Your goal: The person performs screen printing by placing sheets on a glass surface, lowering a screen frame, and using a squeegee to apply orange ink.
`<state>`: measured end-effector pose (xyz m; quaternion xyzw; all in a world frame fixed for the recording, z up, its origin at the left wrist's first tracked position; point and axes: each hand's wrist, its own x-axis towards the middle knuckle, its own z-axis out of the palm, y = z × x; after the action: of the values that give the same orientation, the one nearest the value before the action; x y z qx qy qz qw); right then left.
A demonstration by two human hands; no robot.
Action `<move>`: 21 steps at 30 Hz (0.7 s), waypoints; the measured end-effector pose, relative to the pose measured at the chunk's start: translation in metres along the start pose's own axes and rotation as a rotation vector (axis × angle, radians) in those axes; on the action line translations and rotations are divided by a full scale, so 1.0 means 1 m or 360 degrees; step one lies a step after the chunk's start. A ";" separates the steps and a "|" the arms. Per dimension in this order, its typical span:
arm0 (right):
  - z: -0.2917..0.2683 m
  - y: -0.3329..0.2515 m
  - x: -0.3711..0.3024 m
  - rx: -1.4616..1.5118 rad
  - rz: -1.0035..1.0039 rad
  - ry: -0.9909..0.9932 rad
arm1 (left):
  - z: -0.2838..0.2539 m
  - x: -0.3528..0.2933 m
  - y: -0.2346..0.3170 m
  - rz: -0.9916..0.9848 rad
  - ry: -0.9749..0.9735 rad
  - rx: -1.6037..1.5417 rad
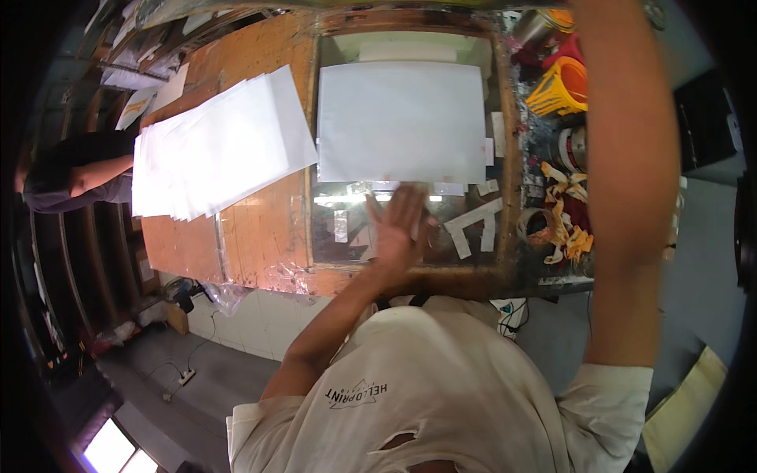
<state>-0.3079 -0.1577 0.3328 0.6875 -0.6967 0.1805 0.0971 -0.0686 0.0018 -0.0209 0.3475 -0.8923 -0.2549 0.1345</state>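
Note:
A single white sheet (pixel 400 122) lies on the framed glass panel (pixel 327 248) set into the wooden table. My left hand (pixel 400 225) is flat over the glass just below the sheet's near edge, its fingers stretched out and apart, holding nothing that I can see. Whether the fingertips touch the sheet's edge I cannot tell. My right forearm (pixel 631 181) rises along the right side and passes beyond the upper edge, so my right hand is hidden from view. To the left of the panel rests a fanned stack of white sheets (pixel 213 146).
Strips of pale tape (pixel 473 221) stick to the glass. Along the right edge stand a yellow tub (pixel 558 85), a tin (pixel 574 150) and crumpled, stained yellow rags (pixel 572 205). Another person's arm (pixel 102 173) shows at the far left, beside shelves. A power strip (pixel 187 377) lies on the floor.

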 end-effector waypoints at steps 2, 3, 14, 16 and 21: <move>0.002 -0.025 -0.011 0.0103 0.0284 -0.0163 | -0.043 0.018 -0.003 -0.0181 0.0224 -0.0310; 0.012 -0.033 -0.029 0.0077 0.0212 -0.0035 | -0.065 0.030 -0.008 -0.0194 0.0347 -0.0638; 0.232 -0.072 -0.269 -0.0023 0.0172 -0.0328 | -0.071 -0.029 -0.011 -0.1663 0.0114 -0.2888; 0.249 -0.068 -0.270 -0.0015 0.0190 -0.0301 | -0.045 -0.027 -0.027 -0.1929 0.0165 -0.2741; 0.257 -0.071 -0.281 0.0134 0.0231 -0.0422 | -0.025 -0.038 -0.039 -0.1866 0.0246 -0.2752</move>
<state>-0.1987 0.0033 -0.0023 0.6566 -0.7431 0.1236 -0.0380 -0.0093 -0.0052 -0.0242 0.5265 -0.0867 -0.8082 0.2491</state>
